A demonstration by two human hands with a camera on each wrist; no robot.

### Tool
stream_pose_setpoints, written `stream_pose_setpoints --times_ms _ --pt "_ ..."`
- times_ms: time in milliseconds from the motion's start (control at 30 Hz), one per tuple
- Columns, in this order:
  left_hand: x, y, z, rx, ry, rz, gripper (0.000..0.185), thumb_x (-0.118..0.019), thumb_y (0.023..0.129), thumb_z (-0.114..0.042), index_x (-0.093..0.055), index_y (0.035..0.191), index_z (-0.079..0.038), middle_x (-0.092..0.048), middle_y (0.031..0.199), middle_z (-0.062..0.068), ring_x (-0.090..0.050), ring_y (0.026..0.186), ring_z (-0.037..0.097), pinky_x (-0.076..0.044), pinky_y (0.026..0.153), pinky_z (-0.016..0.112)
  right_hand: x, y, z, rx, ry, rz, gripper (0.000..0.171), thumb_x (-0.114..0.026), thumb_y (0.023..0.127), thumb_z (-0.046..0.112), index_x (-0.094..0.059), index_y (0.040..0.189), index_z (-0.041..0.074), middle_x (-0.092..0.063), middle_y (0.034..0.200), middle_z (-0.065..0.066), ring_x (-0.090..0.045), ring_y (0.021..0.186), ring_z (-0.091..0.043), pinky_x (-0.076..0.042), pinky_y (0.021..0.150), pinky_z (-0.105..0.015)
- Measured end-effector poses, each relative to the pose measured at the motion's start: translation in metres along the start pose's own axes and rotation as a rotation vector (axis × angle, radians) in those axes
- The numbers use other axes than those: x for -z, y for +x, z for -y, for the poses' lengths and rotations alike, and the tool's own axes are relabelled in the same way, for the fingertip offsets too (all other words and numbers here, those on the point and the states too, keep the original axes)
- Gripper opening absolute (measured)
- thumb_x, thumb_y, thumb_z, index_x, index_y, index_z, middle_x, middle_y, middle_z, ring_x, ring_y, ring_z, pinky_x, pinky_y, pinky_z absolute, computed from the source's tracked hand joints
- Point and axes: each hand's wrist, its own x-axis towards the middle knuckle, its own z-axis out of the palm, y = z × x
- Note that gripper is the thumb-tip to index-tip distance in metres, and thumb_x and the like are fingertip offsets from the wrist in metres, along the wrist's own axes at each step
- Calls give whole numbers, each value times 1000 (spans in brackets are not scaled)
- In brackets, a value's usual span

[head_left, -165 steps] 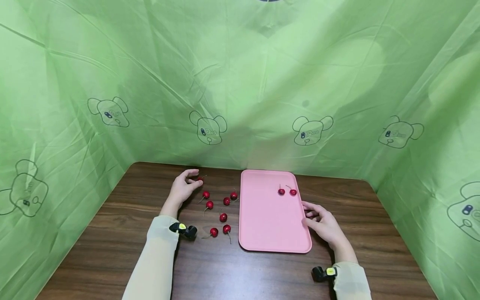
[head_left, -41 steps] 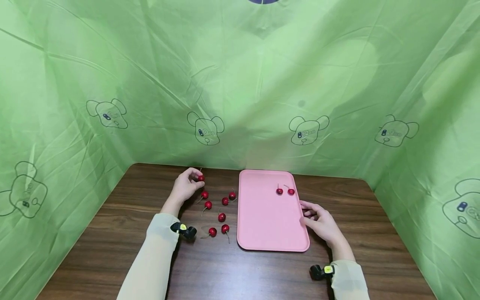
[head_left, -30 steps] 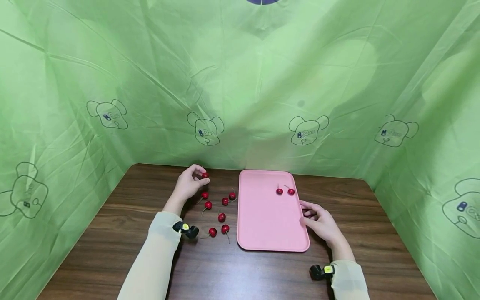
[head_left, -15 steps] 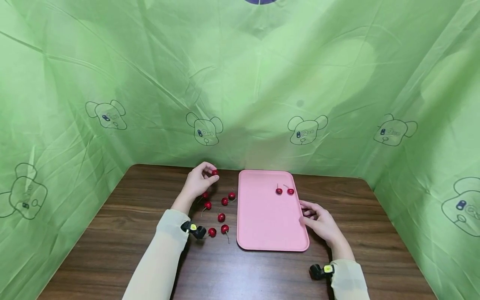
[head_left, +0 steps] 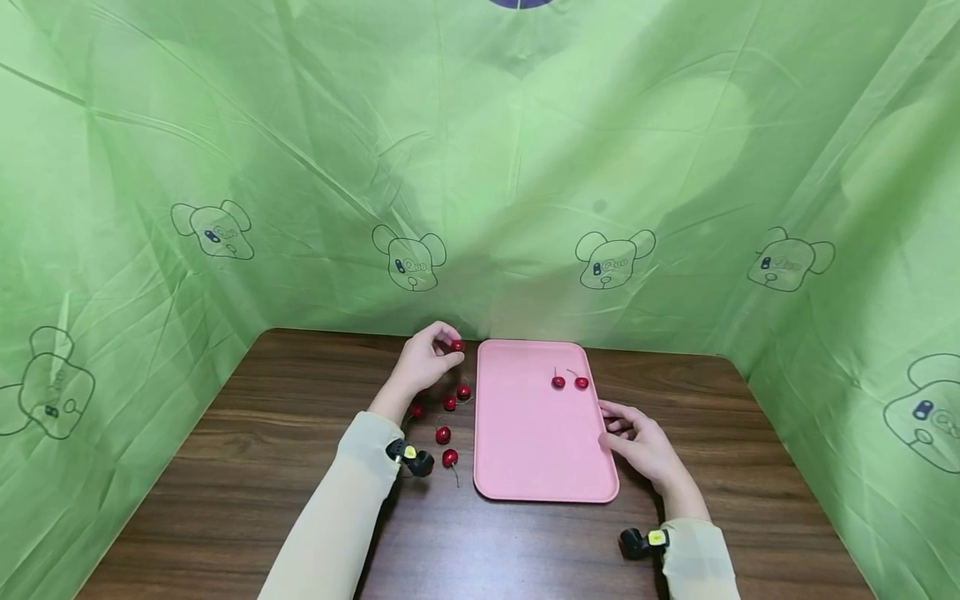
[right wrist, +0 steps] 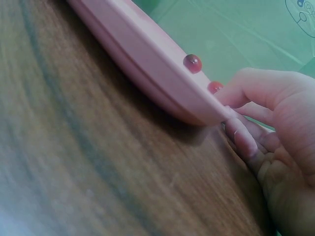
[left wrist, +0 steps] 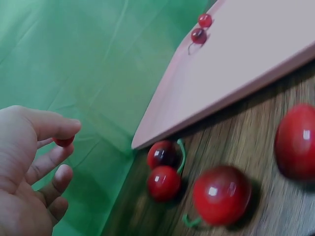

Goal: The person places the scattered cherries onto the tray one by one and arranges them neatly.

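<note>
My left hand (head_left: 420, 364) pinches a red cherry (head_left: 457, 345) between thumb and fingers, just left of the pink tray's far left corner. In the left wrist view the held cherry (left wrist: 64, 142) is partly covered by the fingers. My right hand (head_left: 647, 450) grips the right edge of the pink tray (head_left: 540, 450); in the right wrist view its thumb is at the rim, with other fingers below. Two cherries with stems, one a cherry (head_left: 558, 382) and beside it another cherry (head_left: 581, 383), lie at the tray's far right.
Several loose cherries lie on the dark wooden table (head_left: 225, 467) left of the tray, among them one cherry (head_left: 443, 435) and a nearer cherry (head_left: 450, 457). My left forearm hides part of that area. A green cloth (head_left: 510, 167) hangs around the table's back and sides.
My left hand has picked up the far cherry and carried it right, towards the tray's far left corner. My right hand stays at the tray's edge.
</note>
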Motion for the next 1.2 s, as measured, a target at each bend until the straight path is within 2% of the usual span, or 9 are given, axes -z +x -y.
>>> stream_pose_setpoints --times_ms 200,600,767,1000,1200 --pt "-14 7 -10 -3 14 42 25 -85 94 -12 -72 115 -12 -72 110 7 -62 88 28 -50 82 38 1 -1 1 -13 -7 2 58 -82 94 5 -64 150 4 -71 132 -17 -62 108 -25 -50 86 -25" --pt "-41 16 -23 -9 13 77 20 -85 95 -11 -74 112 -15 -72 105 2 -60 83 22 -49 77 36 2 0 1 -13 13 8 60 -83 93 4 -64 150 3 -71 132 -17 -62 109 -26 -50 85 -25" --pt "-50 18 -30 4 -9 99 21 -85 95 -11 -75 112 -16 -71 103 2 -63 87 26 -49 78 37 0 0 1 -11 8 7 60 -83 93 4 -64 150 3 -71 133 -17 -62 109 -25 -50 86 -25" --pt "-62 21 -36 21 -15 125 23 -84 93 -11 -75 114 -14 -72 103 3 -63 79 17 -52 72 34 1 -1 1 -14 9 9 60 -84 93 5 -64 150 3 -70 133 -17 -62 108 -24 -50 85 -25" --pt "-77 21 -38 56 -26 146 26 -83 93 -8 -75 118 -12 -73 108 5 -66 76 15 -53 68 33 2 0 -1 -13 15 10 61 -83 93 4 -64 150 4 -70 134 -17 -62 109 -25 -50 85 -24"
